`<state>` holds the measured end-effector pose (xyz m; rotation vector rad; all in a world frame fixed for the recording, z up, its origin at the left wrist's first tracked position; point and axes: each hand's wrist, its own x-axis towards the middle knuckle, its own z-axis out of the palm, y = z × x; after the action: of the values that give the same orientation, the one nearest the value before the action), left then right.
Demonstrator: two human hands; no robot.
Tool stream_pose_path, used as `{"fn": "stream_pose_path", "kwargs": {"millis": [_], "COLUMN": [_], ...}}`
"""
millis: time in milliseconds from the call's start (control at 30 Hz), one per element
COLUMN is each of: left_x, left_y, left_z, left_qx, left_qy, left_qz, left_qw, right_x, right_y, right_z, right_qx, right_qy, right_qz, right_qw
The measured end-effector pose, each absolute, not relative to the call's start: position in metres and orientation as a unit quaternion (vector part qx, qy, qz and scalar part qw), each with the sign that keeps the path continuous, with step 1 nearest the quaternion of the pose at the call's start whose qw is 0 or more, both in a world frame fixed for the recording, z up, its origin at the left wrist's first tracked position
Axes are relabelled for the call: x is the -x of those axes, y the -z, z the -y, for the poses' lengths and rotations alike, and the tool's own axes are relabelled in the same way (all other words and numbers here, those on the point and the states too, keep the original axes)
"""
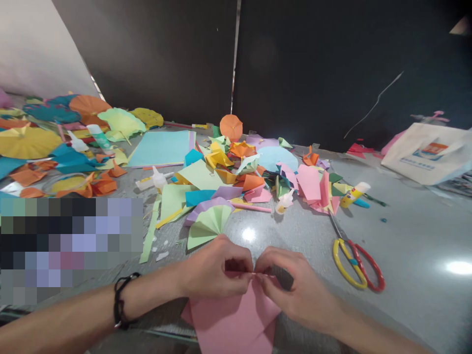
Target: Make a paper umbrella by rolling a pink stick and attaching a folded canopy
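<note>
- Pink paper point(232, 322), head view: held at the near side of the table point(416, 241), low in the middle; its lower part runs out of the picture.
- Left hand point(217, 270): thumb and fingers pinching the paper's upper edge.
- Right hand point(295, 282): pinching the same edge just beside the left fingertips; whether this edge is folded over is hidden by the fingers.
- Likely fault, crooked crease: uneven pressure from the two pinches could set a fold askew.
- Likely fault, tear: the grips lie close together, so pulling them apart would strain the short stretch between.
- Likely fault, slip: if one pinch loosened, the free lower part could swing and drag the edge out of line.
- Surroundings: the fan point(210, 223) lies just beyond the left hand, where a forward push could crush its pleats. Scissors point(356, 265) lie near the right hand; an outward sweep could knock them. Farther off, the glue bottle point(283, 202) among scraps point(202, 174) could leak if jostled.
</note>
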<state>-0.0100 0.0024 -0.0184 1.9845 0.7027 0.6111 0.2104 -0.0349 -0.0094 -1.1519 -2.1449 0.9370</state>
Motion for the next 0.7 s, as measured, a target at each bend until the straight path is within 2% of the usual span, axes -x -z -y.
{"fn": "stream_pose_path", "kwargs": {"millis": [433,700], "left_x": [0.0107,0.0095], "left_y": [0.0156,0.0170], "left_z": [-0.0025,-0.0009], "left_qx": [-0.796,-0.805], "left_qy": [-0.213,-0.237], "left_qz": [-0.290,-0.289], "left_qw": [0.487,0.462], "right_x": [-0.2104,-0.2110], "right_y": [0.0097,0.0112], "right_z": [0.0354,0.0353], "right_qx": [0.429,0.425], "right_qy": [-0.341,-0.340], "right_qz": [0.791,0.792], "right_qw": [0.273,0.275]}}
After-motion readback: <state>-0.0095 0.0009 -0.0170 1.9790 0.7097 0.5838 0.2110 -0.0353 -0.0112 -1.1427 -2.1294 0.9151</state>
